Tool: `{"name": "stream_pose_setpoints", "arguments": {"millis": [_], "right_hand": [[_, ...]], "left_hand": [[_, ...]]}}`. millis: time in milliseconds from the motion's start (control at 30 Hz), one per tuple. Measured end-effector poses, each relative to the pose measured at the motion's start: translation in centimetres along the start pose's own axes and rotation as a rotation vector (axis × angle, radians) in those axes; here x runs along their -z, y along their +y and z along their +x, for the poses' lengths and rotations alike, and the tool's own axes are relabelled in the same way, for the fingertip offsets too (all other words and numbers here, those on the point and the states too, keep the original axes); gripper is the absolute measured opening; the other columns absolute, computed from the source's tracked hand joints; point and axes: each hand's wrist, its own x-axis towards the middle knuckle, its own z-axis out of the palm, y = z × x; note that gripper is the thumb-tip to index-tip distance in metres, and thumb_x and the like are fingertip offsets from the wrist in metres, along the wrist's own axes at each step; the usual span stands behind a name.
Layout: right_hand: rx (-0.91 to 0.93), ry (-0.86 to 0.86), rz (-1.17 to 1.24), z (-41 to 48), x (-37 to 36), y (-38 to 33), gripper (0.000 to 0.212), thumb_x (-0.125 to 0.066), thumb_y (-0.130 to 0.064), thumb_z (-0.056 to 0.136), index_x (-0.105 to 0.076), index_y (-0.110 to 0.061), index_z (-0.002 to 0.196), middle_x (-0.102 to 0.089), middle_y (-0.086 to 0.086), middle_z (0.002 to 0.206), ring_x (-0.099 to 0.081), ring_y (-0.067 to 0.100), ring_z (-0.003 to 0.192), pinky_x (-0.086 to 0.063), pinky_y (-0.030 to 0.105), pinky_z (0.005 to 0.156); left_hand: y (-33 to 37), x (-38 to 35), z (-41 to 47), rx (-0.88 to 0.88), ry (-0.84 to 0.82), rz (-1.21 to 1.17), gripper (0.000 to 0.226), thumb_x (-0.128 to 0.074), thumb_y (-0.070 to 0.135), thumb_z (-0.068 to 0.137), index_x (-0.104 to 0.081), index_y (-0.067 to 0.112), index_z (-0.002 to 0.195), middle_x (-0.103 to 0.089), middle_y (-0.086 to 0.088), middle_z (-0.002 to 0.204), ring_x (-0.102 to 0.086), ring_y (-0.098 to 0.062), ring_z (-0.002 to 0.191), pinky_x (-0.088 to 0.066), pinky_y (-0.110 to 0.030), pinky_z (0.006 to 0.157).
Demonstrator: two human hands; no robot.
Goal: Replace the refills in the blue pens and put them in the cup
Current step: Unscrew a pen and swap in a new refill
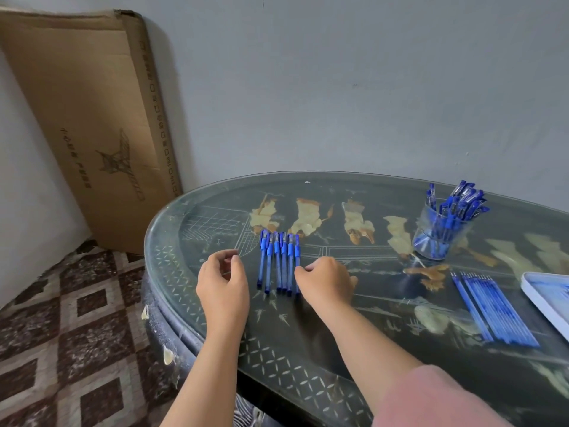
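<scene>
Several blue capped pens (pixel 278 261) lie side by side in a row on the dark glass-topped table (pixel 308 349). My right hand (pixel 328 283) reaches in from the right, knuckles up, and its curled fingertips pinch the rightmost pen (pixel 297 254), which still lies flat in the row. My left hand (pixel 223 283) hovers just left of the row with loosely curled fingers and holds nothing. A clear cup (pixel 438 238) at the back right holds several blue pens. A bundle of blue refills (pixel 492 309) lies on the table to the right.
A pale tray (pixel 542 298) juts in at the right edge beside the refills. The table's rounded rim (pixel 157 272) curves close to my left hand. A big cardboard box (pixel 89 118) leans on the wall beyond it, above a patterned floor (pixel 77 318).
</scene>
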Motion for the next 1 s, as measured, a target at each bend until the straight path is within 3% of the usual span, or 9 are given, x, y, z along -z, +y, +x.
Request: {"name": "stream_pose_setpoints", "arguments": {"millis": [200, 300, 467, 567, 633, 767, 833, 900, 1000], "right_hand": [[-0.017, -0.04, -0.02, -0.1, 0.1, -1.2, 0.031, -0.053, -0.039, 0.089, -0.066, -0.014, 0.077, -0.068, 0.001, 0.08, -0.06, 0.021, 0.081, -0.036, 0.037, 0.087], [-0.076, -0.077, 0.04, 0.1, 0.6, -1.7, 0.024, -0.057, -0.035, 0.088, -0.056, -0.014, 0.076, -0.066, 0.001, 0.087, -0.059, 0.023, 0.087, -0.037, 0.038, 0.088], [-0.151, -0.085, 0.155, 0.5, 1.5, -1.6, 0.032, -0.061, -0.035, 0.086, -0.042, -0.017, 0.067, -0.059, 0.002, 0.085, -0.057, 0.026, 0.086, -0.039, 0.037, 0.087], [-0.199, -0.035, 0.29, 0.8, 2.4, -0.3, 0.033, -0.064, -0.035, 0.08, -0.045, -0.016, 0.06, -0.053, 0.0, 0.067, -0.054, 0.026, 0.07, -0.048, 0.039, 0.086], [-0.195, -0.013, 0.36, 0.5, 3.8, 1.2, 0.032, -0.065, -0.034, 0.077, -0.05, -0.018, 0.054, -0.05, -0.003, 0.056, -0.05, 0.027, 0.065, -0.046, 0.037, 0.078], [-0.008, 0.01, 0.375, -1.4, 7.5, 6.7, 0.016, -0.069, -0.023, 0.078, -0.067, -0.02, 0.063, -0.067, -0.004, 0.066, -0.062, 0.019, 0.07, -0.05, 0.029, 0.069], [0.092, 0.004, 0.39, -2.9, 9.3, 10.0, 0.009, -0.072, -0.018, 0.078, -0.068, -0.022, 0.071, -0.068, -0.008, 0.07, -0.062, 0.007, 0.069, -0.048, 0.017, 0.063], [0.173, -0.034, 0.37, -4.0, 10.8, 13.2, 0.012, -0.073, -0.016, 0.079, -0.068, -0.025, 0.073, -0.067, -0.009, 0.07, -0.06, 0.001, 0.066, -0.048, 0.016, 0.064], [0.25, -0.151, 0.377, -5.7, 13.0, 16.9, 0.014, -0.072, -0.015, 0.083, -0.069, -0.027, 0.077, -0.068, -0.01, 0.075, -0.061, -0.001, 0.072, -0.047, 0.012, 0.067]], "left_hand": [[-0.1, 0.0, 0.0, -0.005, -0.01, 0.03, 0.014, -0.05, 0.023, 0.098, -0.062, 0.023, 0.103, -0.061, 0.001, 0.101, -0.058, -0.013, 0.089, -0.041, -0.027, 0.076], [-0.1, -0.1, 0.0, -0.005, -0.011, 0.045, 0.014, -0.049, 0.023, 0.098, -0.062, 0.024, 0.102, -0.062, 0.002, 0.101, -0.057, -0.012, 0.089, -0.041, -0.027, 0.076], [-0.2, 0.0, 0.1, -0.009, -0.016, 0.046, 0.014, -0.049, 0.024, 0.098, -0.062, 0.024, 0.102, -0.062, 0.002, 0.1, -0.058, -0.015, 0.089, -0.041, -0.028, 0.075], [-0.1, 0.0, 0.2, -0.027, -0.022, 0.063, 0.014, -0.049, 0.024, 0.098, -0.062, 0.024, 0.103, -0.062, 0.001, 0.099, -0.058, -0.016, 0.09, -0.044, -0.031, 0.077], [0.0, 0.1, 0.1, -0.036, -0.026, 0.077, 0.013, -0.05, 0.023, 0.098, -0.062, 0.023, 0.104, -0.062, 0.002, 0.1, -0.058, -0.014, 0.09, -0.045, -0.03, 0.078], [0.5, -0.1, -0.7, -0.201, -0.066, 0.159, 0.018, -0.058, 0.015, 0.094, -0.065, 0.018, 0.11, -0.063, 0.005, 0.105, -0.059, -0.013, 0.098, -0.049, -0.034, 0.091], [0.8, -1.0, -2.0, -0.398, -0.168, 0.256, 0.029, -0.064, 0.01, 0.089, -0.065, 0.016, 0.117, -0.064, 0.005, 0.113, -0.058, -0.016, 0.109, -0.042, -0.028, 0.098], [1.3, -2.3, -4.3, -0.573, -0.381, 0.275, 0.041, -0.07, 0.011, 0.086, -0.063, 0.018, 0.126, -0.06, 0.009, 0.123, -0.055, -0.01, 0.116, -0.037, -0.019, 0.101], [1.9, -4.5, -8.9, -0.721, -0.711, 0.297, 0.047, -0.072, 0.016, 0.086, -0.06, 0.025, 0.131, -0.057, 0.015, 0.124, -0.055, 0.002, 0.109, -0.038, -0.01, 0.1]]}}
